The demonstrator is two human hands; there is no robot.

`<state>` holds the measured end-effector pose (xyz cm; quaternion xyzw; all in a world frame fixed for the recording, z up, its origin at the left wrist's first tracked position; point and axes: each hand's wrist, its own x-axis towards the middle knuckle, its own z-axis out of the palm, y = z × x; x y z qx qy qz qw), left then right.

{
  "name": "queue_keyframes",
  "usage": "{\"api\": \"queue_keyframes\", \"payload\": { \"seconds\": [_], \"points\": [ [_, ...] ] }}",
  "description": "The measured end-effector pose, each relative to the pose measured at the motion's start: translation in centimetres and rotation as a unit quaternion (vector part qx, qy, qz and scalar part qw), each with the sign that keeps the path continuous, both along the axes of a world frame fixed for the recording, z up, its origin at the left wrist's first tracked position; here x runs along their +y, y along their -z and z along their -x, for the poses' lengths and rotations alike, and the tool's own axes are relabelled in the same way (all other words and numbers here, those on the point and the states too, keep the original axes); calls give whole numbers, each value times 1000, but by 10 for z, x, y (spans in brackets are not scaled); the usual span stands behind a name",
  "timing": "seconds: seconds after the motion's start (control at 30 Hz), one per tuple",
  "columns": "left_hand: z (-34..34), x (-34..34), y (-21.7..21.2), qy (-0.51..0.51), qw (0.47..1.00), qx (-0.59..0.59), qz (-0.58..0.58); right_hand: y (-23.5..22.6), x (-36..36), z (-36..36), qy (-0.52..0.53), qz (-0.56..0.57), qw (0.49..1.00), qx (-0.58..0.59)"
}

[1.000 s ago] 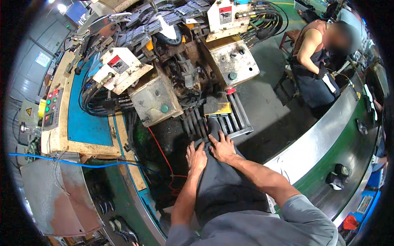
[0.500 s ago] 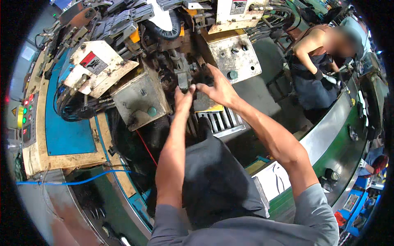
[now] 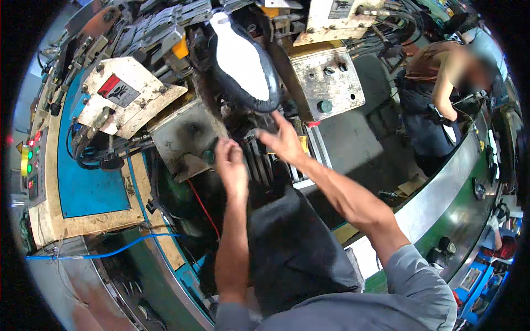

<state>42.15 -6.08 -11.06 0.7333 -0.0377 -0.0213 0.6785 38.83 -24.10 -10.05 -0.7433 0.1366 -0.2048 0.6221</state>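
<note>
A shoe upper [image 3: 243, 60] with a black edge and white sole side faces me in the middle of the machine, its rounded end toward me. Just below that end is my right hand [image 3: 285, 140], fingers spread and holding nothing; its raised forefinger comes close to the black edge, and whether it touches I cannot tell. My left hand [image 3: 232, 165] hovers lower and to the left, beside the grey control box [image 3: 187, 140]. Its fingers are loosely bent and slightly blurred, with nothing visible in them.
A second stained control box [image 3: 327, 83] with knobs stands right of the shoe upper. Metal guards [image 3: 124, 91] and black hoses flank the machine. A co-worker [image 3: 433, 110] bends over a curved green conveyor [image 3: 464, 226] at right. A blue cable [image 3: 118, 248] crosses at left.
The shoe upper has come down toward me, now showing its white underside over the machine's middle. My hands have moved apart and slightly lower, away from the grey metal part.
</note>
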Motion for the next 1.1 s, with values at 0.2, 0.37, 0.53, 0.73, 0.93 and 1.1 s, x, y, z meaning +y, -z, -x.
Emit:
{"api": "queue_keyframes", "payload": {
  "seconds": [0.2, 0.37, 0.53, 0.73, 0.93, 1.1],
  "points": [
    [-54, -65, -172, 212, 902, 164, 338, -19, 5, 142, -42, 101, 992, 62],
    [-91, -98, -182, 182, 903, 273, 279, -25, 14, 204, -5, -16, 993, 118],
    [-36, -65, -212, 253, 906, 215, 261, -79, -18, 230, 55, -19, 996, 72],
    [109, -3, -232, 343, 892, 165, 243, -191, -33, 201, -45, -208, 971, -110],
    [225, 40, -244, 343, 917, 157, 128, -237, 29, 204, -91, -249, 958, -113],
    [287, 85, -196, 365, 826, 235, 359, -198, 66, 231, -12, -265, 960, -90]
  ]
}}
